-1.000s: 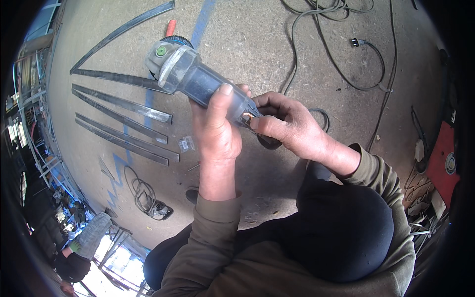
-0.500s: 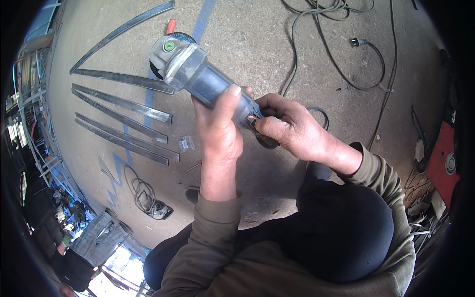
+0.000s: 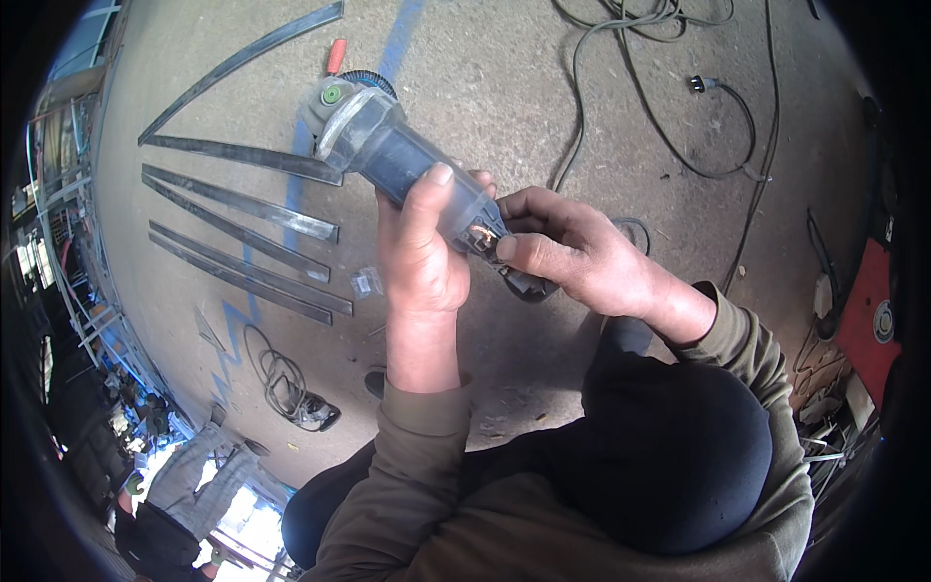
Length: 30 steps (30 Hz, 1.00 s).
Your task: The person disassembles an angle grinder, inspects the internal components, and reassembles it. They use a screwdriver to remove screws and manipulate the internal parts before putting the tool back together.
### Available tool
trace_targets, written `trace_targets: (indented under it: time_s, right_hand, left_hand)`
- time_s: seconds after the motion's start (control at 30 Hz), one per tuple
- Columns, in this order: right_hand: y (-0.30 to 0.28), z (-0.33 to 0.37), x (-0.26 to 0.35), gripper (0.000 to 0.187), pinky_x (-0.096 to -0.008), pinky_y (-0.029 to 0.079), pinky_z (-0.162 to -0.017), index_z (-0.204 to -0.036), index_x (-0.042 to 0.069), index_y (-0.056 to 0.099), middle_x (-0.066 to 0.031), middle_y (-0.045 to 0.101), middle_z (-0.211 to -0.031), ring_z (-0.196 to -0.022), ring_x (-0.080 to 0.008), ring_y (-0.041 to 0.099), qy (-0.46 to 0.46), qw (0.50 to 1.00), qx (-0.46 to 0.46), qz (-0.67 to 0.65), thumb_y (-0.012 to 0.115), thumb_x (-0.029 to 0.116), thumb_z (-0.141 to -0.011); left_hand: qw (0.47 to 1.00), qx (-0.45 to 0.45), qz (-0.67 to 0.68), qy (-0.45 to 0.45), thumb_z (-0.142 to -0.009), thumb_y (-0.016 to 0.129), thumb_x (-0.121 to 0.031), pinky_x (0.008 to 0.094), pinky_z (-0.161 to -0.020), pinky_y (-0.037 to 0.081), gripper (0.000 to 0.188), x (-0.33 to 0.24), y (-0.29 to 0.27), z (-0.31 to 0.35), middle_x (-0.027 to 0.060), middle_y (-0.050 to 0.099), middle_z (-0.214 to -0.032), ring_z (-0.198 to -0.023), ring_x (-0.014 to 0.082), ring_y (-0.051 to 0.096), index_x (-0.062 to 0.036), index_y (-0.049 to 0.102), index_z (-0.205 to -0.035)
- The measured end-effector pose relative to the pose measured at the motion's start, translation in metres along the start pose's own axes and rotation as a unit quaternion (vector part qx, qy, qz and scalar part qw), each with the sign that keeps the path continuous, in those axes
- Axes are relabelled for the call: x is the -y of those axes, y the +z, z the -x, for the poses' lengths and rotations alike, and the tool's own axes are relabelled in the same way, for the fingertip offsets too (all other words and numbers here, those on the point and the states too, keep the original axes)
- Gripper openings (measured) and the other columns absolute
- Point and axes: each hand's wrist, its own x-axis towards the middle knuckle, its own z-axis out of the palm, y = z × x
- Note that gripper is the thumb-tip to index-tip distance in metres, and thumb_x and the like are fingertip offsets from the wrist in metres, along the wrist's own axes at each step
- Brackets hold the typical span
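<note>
My left hand (image 3: 419, 247) is wrapped round the blue-black body of an angle grinder (image 3: 400, 155), its thumb on top. The grinder's grey gear head, with a green button, points to the upper left. At the rear the housing is open, and copper-coloured wire and inner parts (image 3: 480, 236) show. There my right hand (image 3: 587, 257) grips the rear end, thumb against its edge; whether a small part sits in the fingertips is hidden. Below these fingers hangs a dark rear piece (image 3: 529, 284). A dark ribbed disc edge (image 3: 376, 81) shows behind the gear head.
Several flat metal strips (image 3: 247, 158) lie on the concrete floor at left, near a small plastic bag (image 3: 367, 282). A coiled cable (image 3: 276, 378) lies below them. Cables and a black plug (image 3: 700, 84) lie at upper right. Another person (image 3: 184, 495) is at lower left.
The grinder has tilted and shifted slightly, so its open rear and copper-coloured wire show more. My right thumb has come slightly away from the opening. The other person at lower left has moved.
</note>
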Motion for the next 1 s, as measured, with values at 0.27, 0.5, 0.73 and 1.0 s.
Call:
trace_targets:
  time_s: [0.27,0.5,0.73,1.0]
  right_hand:
    - [0.001,0.000,0.006,0.046,-0.0276,0.056,-0.073,-0.135,-0.003,0.061,-0.0088,0.073,-0.106,-0.084,-0.0096,0.066,0.022,1.000,0.001,0.016,0.072,0.027,-0.102]
    - [-0.001,0.004,0.020,0.042,-0.0295,0.057,-0.075,-0.131,-0.002,0.067,-0.0101,0.075,-0.099,-0.087,-0.0123,0.070,0.027,0.987,-0.026,0.158,0.074,0.025,-0.101]
    - [-0.006,0.003,0.017,0.041,-0.0386,0.061,-0.066,-0.126,0.001,0.073,-0.0186,0.077,-0.087,-0.073,-0.0306,0.078,-0.213,0.900,-0.095,0.368,0.080,0.028,-0.096]
    - [-0.004,0.001,0.013,0.029,-0.0392,0.061,-0.064,-0.118,0.002,0.074,-0.0156,0.076,-0.083,-0.072,-0.0321,0.077,-0.251,0.873,-0.093,0.407,0.079,0.022,-0.097]
  left_hand:
    - [1.000,-0.008,0.011,-0.007,-0.094,0.077,-0.028,0.0453,-0.089,0.061,0.048,0.001,-0.003,0.001,0.0123,0.064,-0.109,-0.100,0.0296,0.070,0.0008,0.057,-0.126]
    - [1.000,-0.005,-0.015,-0.004,-0.093,0.077,-0.027,0.0449,-0.087,0.061,0.047,-0.001,0.002,0.002,0.0116,0.064,-0.107,-0.097,0.0292,0.071,-0.0010,0.056,-0.126]
    - [0.998,-0.021,-0.056,0.013,-0.094,0.076,-0.023,0.0433,-0.085,0.060,0.042,-0.002,0.005,0.003,0.0092,0.064,-0.104,-0.095,0.0275,0.072,-0.0027,0.057,-0.126]
    - [0.998,-0.022,-0.062,0.010,-0.094,0.076,-0.021,0.0421,-0.083,0.061,0.039,0.000,0.004,0.002,0.0089,0.064,-0.102,-0.091,0.0268,0.073,-0.0027,0.057,-0.123]
